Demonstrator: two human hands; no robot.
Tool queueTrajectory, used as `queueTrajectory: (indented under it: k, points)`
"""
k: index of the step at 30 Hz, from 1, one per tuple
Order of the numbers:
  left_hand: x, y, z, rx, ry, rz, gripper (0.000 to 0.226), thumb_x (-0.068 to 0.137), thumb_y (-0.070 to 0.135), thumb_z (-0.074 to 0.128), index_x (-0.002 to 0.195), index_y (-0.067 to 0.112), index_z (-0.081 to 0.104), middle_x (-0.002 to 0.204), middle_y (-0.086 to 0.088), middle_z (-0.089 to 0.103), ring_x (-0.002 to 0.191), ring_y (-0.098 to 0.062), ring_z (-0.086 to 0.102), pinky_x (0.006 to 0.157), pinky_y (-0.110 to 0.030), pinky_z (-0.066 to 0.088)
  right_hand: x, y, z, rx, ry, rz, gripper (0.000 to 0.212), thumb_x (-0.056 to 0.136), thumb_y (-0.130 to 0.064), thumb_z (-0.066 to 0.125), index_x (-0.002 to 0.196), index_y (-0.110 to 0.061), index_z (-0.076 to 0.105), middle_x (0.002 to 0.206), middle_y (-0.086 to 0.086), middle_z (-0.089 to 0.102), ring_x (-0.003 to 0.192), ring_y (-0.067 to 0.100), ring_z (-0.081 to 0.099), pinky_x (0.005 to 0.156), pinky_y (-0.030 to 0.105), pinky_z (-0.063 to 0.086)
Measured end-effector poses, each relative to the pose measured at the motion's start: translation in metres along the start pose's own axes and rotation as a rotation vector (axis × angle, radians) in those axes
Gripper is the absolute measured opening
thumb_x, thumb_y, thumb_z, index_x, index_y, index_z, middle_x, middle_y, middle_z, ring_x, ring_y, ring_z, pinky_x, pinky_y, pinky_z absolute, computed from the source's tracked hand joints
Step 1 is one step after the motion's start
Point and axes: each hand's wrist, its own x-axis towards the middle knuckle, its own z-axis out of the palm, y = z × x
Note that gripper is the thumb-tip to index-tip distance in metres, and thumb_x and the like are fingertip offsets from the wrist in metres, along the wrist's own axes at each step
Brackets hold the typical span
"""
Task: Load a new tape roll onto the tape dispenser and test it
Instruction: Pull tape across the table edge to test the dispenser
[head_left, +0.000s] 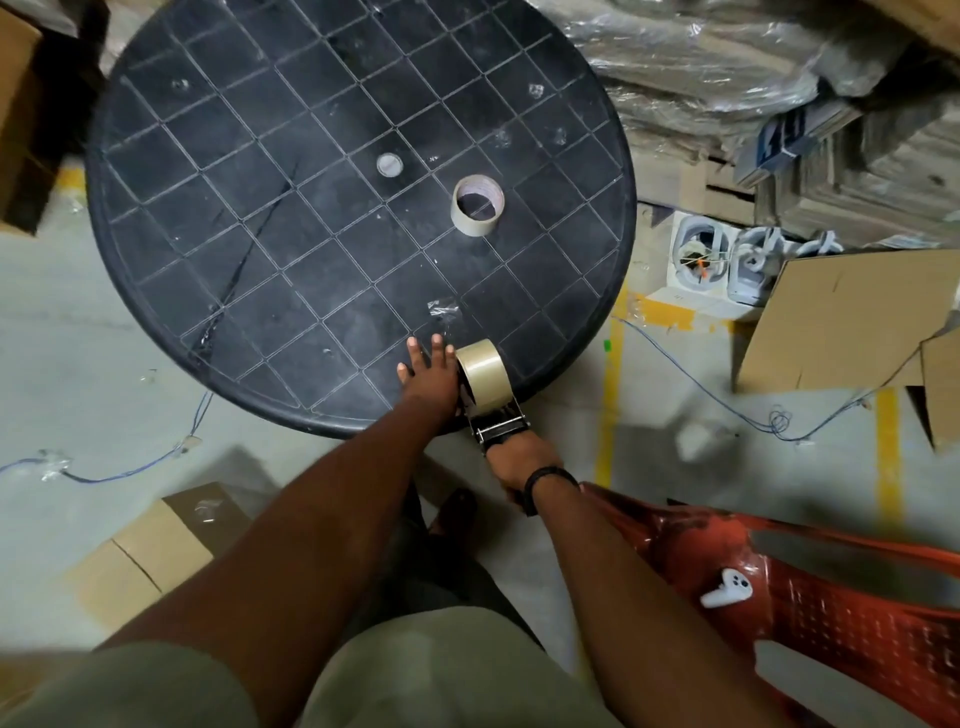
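A tape dispenser (496, 418) with a metal frame lies at the near edge of the round black table (270, 218). A full tan tape roll (483, 366) sits on its spindle. My right hand (519, 460) grips the dispenser's handle from below. My left hand (428, 371) rests flat on the table with fingers spread, pressed against the left side of the roll. A nearly used-up roll (478, 205), mostly cardboard core, lies flat further back on the table. A scrap of clear tape (444, 309) sticks to the table just beyond my fingers.
A small grey disc (389, 164) lies at the table's centre. A red plastic chair (810, 587) with a white controller (727, 587) on it stands at the right. Cardboard boxes (150, 551) lie on the floor at the left and right, and blue wires (727, 400) trail across the floor.
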Motion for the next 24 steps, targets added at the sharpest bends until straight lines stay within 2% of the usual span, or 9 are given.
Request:
queueTrajectory:
  k: [2, 5, 8, 11, 13, 14, 16, 19, 24]
  points:
    - [-0.001, 0.001, -0.001, -0.001, 0.000, -0.006, 0.106, 0.089, 0.025, 0.072, 0.158, 0.006, -0.006, 0.164, -0.014, -0.021, 0.145, -0.051, -0.022, 0.117, -0.069, 0.006, 0.006, -0.004, 0.001, 0.020, -0.012, 0.010, 0.049, 0.074, -0.056, 0.047, 0.094, -0.016, 0.067, 0.103, 0.016, 0.073, 0.091, 0.037, 0.072, 0.085, 0.050, 0.060]
    - [-0.002, 0.002, -0.002, -0.007, -0.013, -0.010, 0.107, 0.089, 0.026, 0.072, 0.157, 0.006, -0.007, 0.164, -0.014, -0.022, 0.145, -0.051, -0.023, 0.117, -0.069, 0.006, 0.017, -0.004, 0.004, 0.060, -0.050, 0.016, 0.037, 0.069, -0.062, 0.046, 0.086, -0.030, 0.054, 0.091, 0.012, 0.062, 0.080, 0.032, 0.062, 0.076, 0.047, 0.053]
    - [0.000, 0.003, -0.003, -0.009, -0.017, -0.016, 0.105, 0.089, 0.022, 0.071, 0.158, 0.007, -0.007, 0.164, -0.013, -0.022, 0.145, -0.051, -0.024, 0.117, -0.069, 0.006, 0.032, 0.004, 0.014, 0.081, -0.030, 0.027, 0.037, 0.066, -0.063, 0.047, 0.083, -0.031, 0.054, 0.088, 0.010, 0.058, 0.076, 0.028, 0.056, 0.071, 0.043, 0.046]
    - [0.000, 0.005, -0.003, 0.003, -0.021, -0.029, 0.102, 0.091, 0.019, 0.069, 0.158, 0.007, -0.007, 0.164, -0.014, -0.023, 0.144, -0.051, -0.024, 0.117, -0.069, 0.006, 0.030, 0.009, 0.015, 0.100, -0.034, 0.024, 0.041, 0.065, -0.063, 0.045, 0.082, -0.028, 0.057, 0.093, 0.016, 0.067, 0.076, 0.029, 0.057, 0.073, 0.045, 0.051]
    - [0.000, 0.007, -0.004, 0.011, -0.032, -0.038, 0.099, 0.093, 0.018, 0.067, 0.158, 0.007, -0.008, 0.163, -0.015, -0.024, 0.144, -0.052, -0.025, 0.117, -0.069, 0.006, 0.011, 0.005, 0.007, 0.072, -0.031, 0.000, 0.039, 0.078, -0.055, 0.048, 0.093, -0.024, 0.065, 0.111, 0.021, 0.071, 0.085, 0.034, 0.064, 0.081, 0.045, 0.054]
    - [0.000, 0.008, -0.004, 0.013, -0.031, -0.038, 0.098, 0.094, 0.018, 0.065, 0.157, 0.007, -0.008, 0.163, -0.015, -0.024, 0.143, -0.052, -0.025, 0.117, -0.069, 0.006, 0.005, 0.008, 0.006, 0.044, -0.015, -0.028, 0.039, 0.086, -0.048, 0.049, 0.105, -0.020, 0.068, 0.119, 0.021, 0.069, 0.097, 0.037, 0.066, 0.087, 0.043, 0.053]
    - [0.000, 0.009, -0.005, 0.027, -0.023, -0.031, 0.096, 0.095, 0.017, 0.064, 0.157, 0.005, -0.008, 0.162, -0.017, -0.024, 0.142, -0.053, -0.025, 0.116, -0.070, 0.006, 0.001, 0.019, 0.010, 0.033, 0.001, -0.022, 0.037, 0.096, -0.034, 0.051, 0.122, -0.012, 0.065, 0.127, 0.020, 0.065, 0.115, 0.039, 0.062, 0.094, 0.038, 0.050]
    - [0.001, 0.008, -0.004, 0.042, -0.007, -0.036, 0.093, 0.095, 0.013, 0.061, 0.157, 0.006, -0.008, 0.162, -0.018, -0.024, 0.142, -0.053, -0.025, 0.117, -0.069, 0.006, 0.003, 0.043, 0.024, 0.070, -0.002, 0.011, 0.033, 0.095, -0.019, 0.055, 0.124, -0.005, 0.062, 0.129, 0.020, 0.064, 0.120, 0.038, 0.060, 0.094, 0.033, 0.047]
    - [0.003, 0.006, -0.002, 0.045, -0.007, -0.038, 0.099, 0.092, 0.021, 0.066, 0.157, 0.008, -0.007, 0.163, -0.016, -0.023, 0.143, -0.051, -0.026, 0.118, -0.067, 0.005, 0.026, 0.074, 0.060, -0.020, -0.032, -0.058, 0.038, 0.099, -0.026, 0.053, 0.133, -0.012, 0.058, 0.136, 0.016, 0.060, 0.125, 0.033, 0.057, 0.097, 0.031, 0.044]
